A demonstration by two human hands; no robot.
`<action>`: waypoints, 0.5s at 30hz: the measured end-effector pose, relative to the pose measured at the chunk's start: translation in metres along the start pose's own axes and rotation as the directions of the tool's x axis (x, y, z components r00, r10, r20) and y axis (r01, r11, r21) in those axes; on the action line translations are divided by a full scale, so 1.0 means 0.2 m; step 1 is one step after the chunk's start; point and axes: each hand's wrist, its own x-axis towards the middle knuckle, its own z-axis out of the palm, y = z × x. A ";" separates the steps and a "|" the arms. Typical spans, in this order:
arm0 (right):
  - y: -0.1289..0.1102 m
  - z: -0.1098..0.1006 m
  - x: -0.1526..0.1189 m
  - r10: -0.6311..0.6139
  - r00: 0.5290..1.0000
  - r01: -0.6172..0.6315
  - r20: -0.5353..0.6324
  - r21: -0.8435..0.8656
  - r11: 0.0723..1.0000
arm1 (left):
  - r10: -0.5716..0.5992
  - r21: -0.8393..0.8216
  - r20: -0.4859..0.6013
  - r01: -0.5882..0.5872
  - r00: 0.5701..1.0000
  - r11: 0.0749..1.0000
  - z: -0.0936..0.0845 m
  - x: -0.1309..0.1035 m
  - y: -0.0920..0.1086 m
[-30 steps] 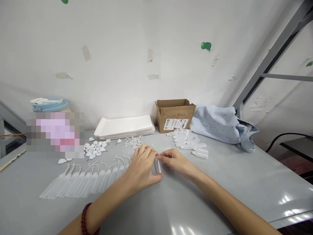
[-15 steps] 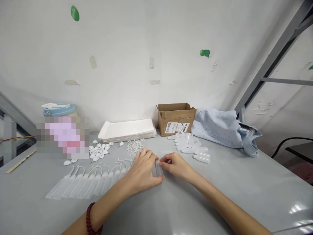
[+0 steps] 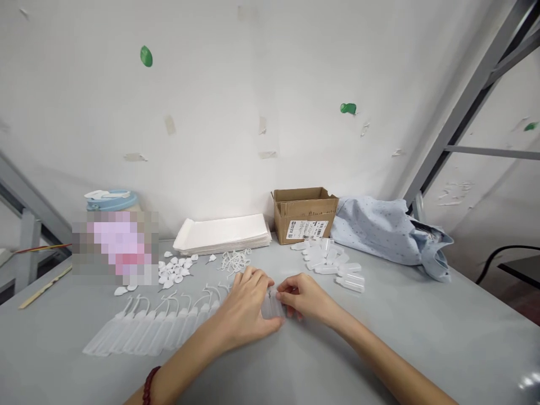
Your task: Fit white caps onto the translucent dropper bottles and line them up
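Small translucent plastic squeeze bottles (image 3: 273, 308) stand side by side between my hands; how many is hidden. My left hand (image 3: 248, 306) curves around their left side, thumb in front, fingers behind. At the top of the rightmost bottle, my right hand (image 3: 307, 297) pinches with thumb and forefinger; whether a small part sits in that pinch cannot be made out. Left of my hands lies a row of bottles (image 3: 145, 333) fitted with thin white bent tubes. Behind them are white caps (image 3: 175, 271) and a heap of short white tubes (image 3: 236, 260).
Loose bottles without tubes (image 3: 350, 281) lie to the right, before an open cardboard box (image 3: 306, 216). A stack of white envelopes (image 3: 223, 232) rests against the wall. Light blue cloth (image 3: 379, 236) lies at the back right, a blue-lidded container (image 3: 112, 200) at the back left.
The camera view has tilted up slightly, so everything sits lower. Both hands keep their places at the bottles, with small finger movements of my right hand.
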 end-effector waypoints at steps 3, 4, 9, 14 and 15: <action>0.00 -0.01 0.01 -0.003 1.000 0.003 0.012 0.026 1.000 | -0.014 0.000 -0.003 0.014 1.000 1.000 -0.02 -0.02 -0.01; 0.00 -0.02 0.01 -0.003 1.000 0.003 0.016 0.032 0.999 | -0.018 -0.003 -0.011 0.018 1.000 1.000 -0.03 -0.02 -0.02; -0.02 -0.08 0.01 0.002 1.000 -0.002 -0.009 0.059 0.998 | -0.087 -0.007 -0.150 0.087 0.985 0.996 -0.13 -0.03 -0.17; -0.04 -0.10 0.01 0.060 0.998 -0.060 0.006 0.060 0.996 | -0.178 0.011 -0.238 0.186 0.955 0.982 -0.25 -0.04 -0.37; -0.05 -0.10 0.01 0.071 0.997 -0.071 0.012 0.053 0.996 | -0.195 0.011 -0.247 0.204 0.949 0.979 -0.26 -0.05 -0.40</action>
